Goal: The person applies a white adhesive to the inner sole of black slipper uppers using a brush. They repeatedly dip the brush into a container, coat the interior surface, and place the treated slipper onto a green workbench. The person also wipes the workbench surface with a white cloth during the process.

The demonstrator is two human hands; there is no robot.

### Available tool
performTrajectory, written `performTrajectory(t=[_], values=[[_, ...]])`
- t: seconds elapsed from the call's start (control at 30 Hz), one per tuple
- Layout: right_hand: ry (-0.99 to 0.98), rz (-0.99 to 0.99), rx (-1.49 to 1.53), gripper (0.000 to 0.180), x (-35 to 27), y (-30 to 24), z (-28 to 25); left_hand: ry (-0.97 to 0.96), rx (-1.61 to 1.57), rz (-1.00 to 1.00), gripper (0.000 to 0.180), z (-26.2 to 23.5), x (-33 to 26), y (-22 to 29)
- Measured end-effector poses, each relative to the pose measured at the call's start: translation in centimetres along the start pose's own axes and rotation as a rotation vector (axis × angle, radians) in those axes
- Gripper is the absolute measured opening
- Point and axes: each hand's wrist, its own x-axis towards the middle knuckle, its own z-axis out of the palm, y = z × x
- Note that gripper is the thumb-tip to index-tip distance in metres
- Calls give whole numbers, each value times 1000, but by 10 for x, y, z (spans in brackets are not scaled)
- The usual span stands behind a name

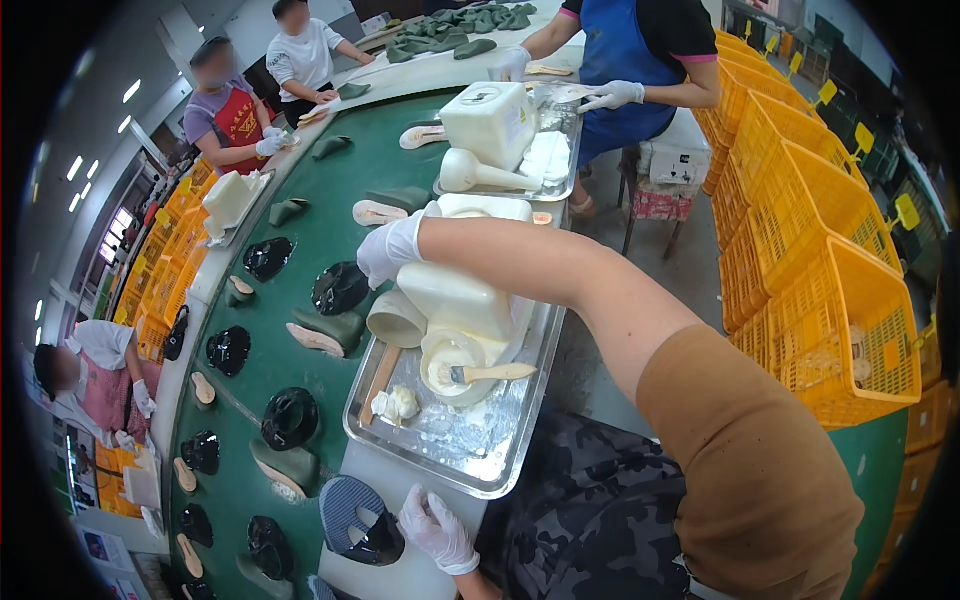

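My right hand (390, 250), in a white glove, reaches far over the tray. Its fingers are bent down onto the edge of a glossy black shoe upper (340, 288) on the green belt. The fingertips are partly hidden. Close to my body, my left hand (440, 530), also gloved, is loosely curled with fingers apart and nothing visible in it. Beside it a shoe with a blue-grey ridged sole (350, 510) lies sole up, glossy black below. A flat brush (495, 372) rests across a white paste pot (455, 365) under my right arm.
The metal tray (440, 455) also holds a white container (460, 300) and a wooden stick (382, 385). Green shoe lasts (330, 330) and black uppers (290, 418) line the belt (250, 300). Yellow crates (840, 350) stand at right. A co-worker in a blue apron (625, 60) works ahead.
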Motion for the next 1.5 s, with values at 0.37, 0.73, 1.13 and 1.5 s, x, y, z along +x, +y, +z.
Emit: performTrajectory(t=[0.37, 0.73, 1.13, 1.5], values=[[-13, 18, 0, 35, -3, 2, -3, -10, 42, 32, 25, 0, 2, 3], [-7, -25, -7, 35, -2, 8, -4, -7, 47, 30, 24, 1, 4, 5], [-63, 9, -26, 37, -9, 7, -12, -45, 12, -49, 23, 0, 6, 13], [-46, 24, 4, 39, -11, 12, -12, -30, 32, -27, 23, 4, 7, 12]])
